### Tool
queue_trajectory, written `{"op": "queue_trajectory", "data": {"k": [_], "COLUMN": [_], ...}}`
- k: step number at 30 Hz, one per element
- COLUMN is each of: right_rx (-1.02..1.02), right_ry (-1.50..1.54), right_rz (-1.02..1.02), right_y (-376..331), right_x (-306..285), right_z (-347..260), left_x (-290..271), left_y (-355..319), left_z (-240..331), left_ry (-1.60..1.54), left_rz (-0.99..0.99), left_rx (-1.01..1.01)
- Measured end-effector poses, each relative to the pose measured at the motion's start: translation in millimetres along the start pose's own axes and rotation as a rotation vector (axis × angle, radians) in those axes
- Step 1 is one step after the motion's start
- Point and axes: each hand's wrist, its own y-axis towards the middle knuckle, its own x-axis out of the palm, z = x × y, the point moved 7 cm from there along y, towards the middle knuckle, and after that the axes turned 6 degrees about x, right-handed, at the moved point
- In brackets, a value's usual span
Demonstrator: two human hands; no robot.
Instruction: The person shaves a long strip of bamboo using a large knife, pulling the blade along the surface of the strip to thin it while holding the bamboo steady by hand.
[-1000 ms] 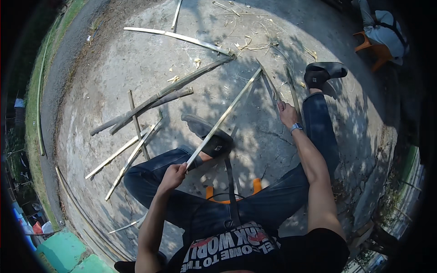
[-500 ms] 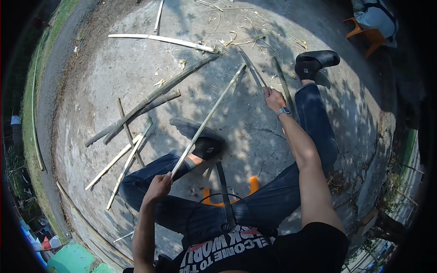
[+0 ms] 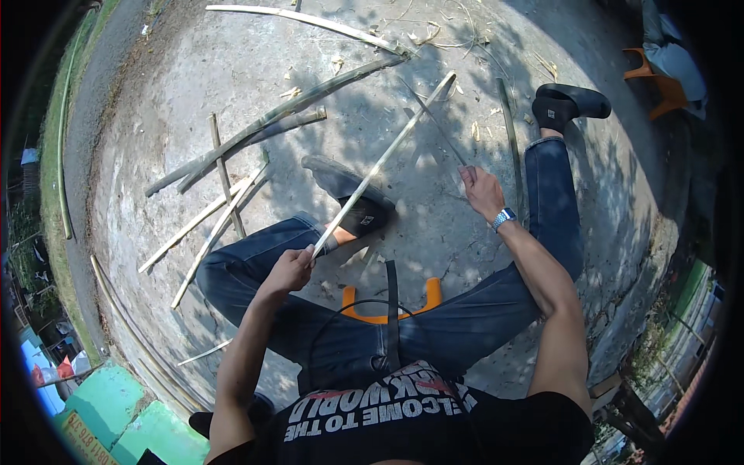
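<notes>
My left hand (image 3: 291, 271), above my left thigh, is closed around the near end of a long pale bamboo strip (image 3: 380, 164). The strip slants away to the right, passing over my left boot (image 3: 364, 211). In my right hand (image 3: 483, 192), which wears a wristwatch, is the handle end of a long thin-bladed knife (image 3: 446, 138). Its blade points away and to the left, crossing the strip near the far end. Whether blade and strip touch I cannot tell.
Dark bamboo poles (image 3: 283, 124) and pale split strips (image 3: 203, 221) lie on the concrete at left. Another pole (image 3: 510, 128) lies beside my right boot (image 3: 572, 105). Shavings are scattered ahead. An orange stool (image 3: 434, 293) shows between my legs. Another person sits on an orange stool (image 3: 668, 97) at far right.
My right hand has drawn back toward me and left with the knife. The blade, previously right of the strip's end, now crosses it and looks thinner. The whole view has shifted.
</notes>
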Motion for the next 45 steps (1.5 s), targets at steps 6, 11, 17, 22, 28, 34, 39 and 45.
{"op": "queue_trajectory", "data": {"k": [6, 11, 17, 22, 28, 34, 39, 45], "right_rx": [-0.219, -0.028, -0.141, -0.153, 0.005, -0.268, 0.182, -0.182], "right_ry": [-0.071, -0.131, -0.080, -0.126, -0.066, -0.075, -0.102, 0.018], "right_rz": [-0.248, -0.068, -0.228, -0.111, -0.079, -0.176, 0.155, -0.073], "right_y": [-95.6, -33.6, -87.3, -62.6, -40.7, -66.8, 67.5, -14.6], "right_x": [-4.0, -32.2, -16.8, -1.8, -45.5, -19.4, -56.4, -6.0], "right_z": [-97.3, -16.5, -76.2, -45.3, -57.7, -84.0, 76.4, -53.9], "left_x": [14.2, 29.9, 36.1, 42.3, 45.9, 33.0, 8.9, -25.5], "left_y": [-4.3, -17.5, -23.6, -31.1, -48.1, -69.3, -94.2, -95.1], "left_z": [49.1, 55.5, 72.5, 81.1, 117.5, 118.3, 88.8, 86.2], "left_ry": [0.202, 0.406, 0.441, 0.638, 0.812, 0.901, 1.001, 1.012], "left_rz": [0.236, 0.252, 0.365, 0.514, 0.670, 0.692, 0.621, 0.754], "left_rx": [0.184, 0.301, 0.328, 0.409, 0.438, 0.532, 0.467, 0.423]}}
